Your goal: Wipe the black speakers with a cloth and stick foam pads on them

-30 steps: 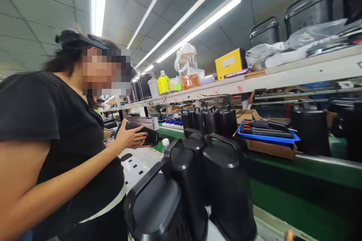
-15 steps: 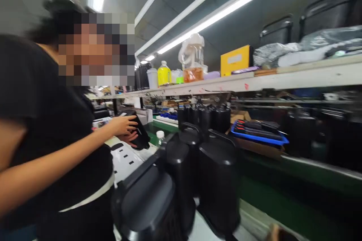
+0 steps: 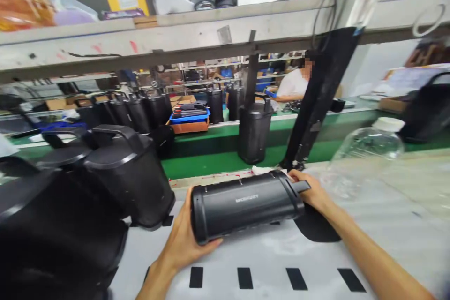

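A black cylindrical device (image 3: 246,204) with pale lettering on its side lies tilted on its side between my two hands, just above a white work surface. My left hand (image 3: 184,232) grips its left end, thumb underneath. My right hand (image 3: 309,190) is closed around the handle end at the right, some of its fingers hidden behind. Below that end a black rounded patch (image 3: 318,225) shows on the white surface (image 3: 168,276), which also bears several black rectangles. To the left stand several similar upright black devices (image 3: 126,178) with handles on top.
A clear plastic jar (image 3: 365,159) with a white lid stands at the right. Behind the table runs a green conveyor (image 3: 211,150) with another upright device on it. A dark slanted post (image 3: 316,103) rises behind, and a shelf (image 3: 193,28) crosses above. A co-worker (image 3: 293,82) is farther back.
The view has swung right and down, from a co-worker at the left to the table before me. Both my hands now show, holding the black device.
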`<state>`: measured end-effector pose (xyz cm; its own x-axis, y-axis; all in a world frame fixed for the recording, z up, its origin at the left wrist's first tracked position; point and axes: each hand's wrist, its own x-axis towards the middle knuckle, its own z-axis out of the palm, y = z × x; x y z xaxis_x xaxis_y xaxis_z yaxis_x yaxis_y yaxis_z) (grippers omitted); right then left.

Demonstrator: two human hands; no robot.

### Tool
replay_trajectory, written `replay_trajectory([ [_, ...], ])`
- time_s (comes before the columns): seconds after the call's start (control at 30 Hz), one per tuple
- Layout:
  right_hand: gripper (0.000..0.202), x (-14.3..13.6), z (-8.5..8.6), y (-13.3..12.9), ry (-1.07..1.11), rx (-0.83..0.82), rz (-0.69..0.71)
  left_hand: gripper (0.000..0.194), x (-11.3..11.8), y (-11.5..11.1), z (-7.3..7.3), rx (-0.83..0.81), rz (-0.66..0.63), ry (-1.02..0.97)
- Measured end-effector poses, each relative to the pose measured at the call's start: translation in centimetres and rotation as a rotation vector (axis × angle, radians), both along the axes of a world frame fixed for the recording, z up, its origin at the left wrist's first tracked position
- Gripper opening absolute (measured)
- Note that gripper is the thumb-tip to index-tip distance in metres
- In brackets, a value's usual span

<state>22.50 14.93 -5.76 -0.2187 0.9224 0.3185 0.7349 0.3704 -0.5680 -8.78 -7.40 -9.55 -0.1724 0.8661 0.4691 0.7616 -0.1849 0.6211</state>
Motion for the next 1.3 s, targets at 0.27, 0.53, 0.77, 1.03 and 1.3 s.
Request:
replay_trajectory([
  [0.27,0.033,0.3,4.5,-2.9,0.637,0.206,-0.290,0.120,0.4,-0.2,0.6,0.039,-0.037,0.054],
  [0.53,0.029,-2.2,4.3,-6.1,0.532,0.214,-0.169,0.121,0.3,0.2,0.5,0.132,-0.106,0.074],
  [0.77,0.034,-10.3,2.7,-15.6,0.032,0.686,0.702,0.128,0.2,0.2,0.1,0.123,-0.119,0.085],
  [1.03,0.034,-11.2,3.2,-13.3,-0.085,0.718,0.538,0.132,0.9,0.8,-0.1,0.104,-0.151,0.088],
  [1.3,0.035,-12.7,4.3,-14.2,-0.072,0.625,0.957,0.138,0.5,0.8,-0.7,0.046,-0.216,0.034],
])
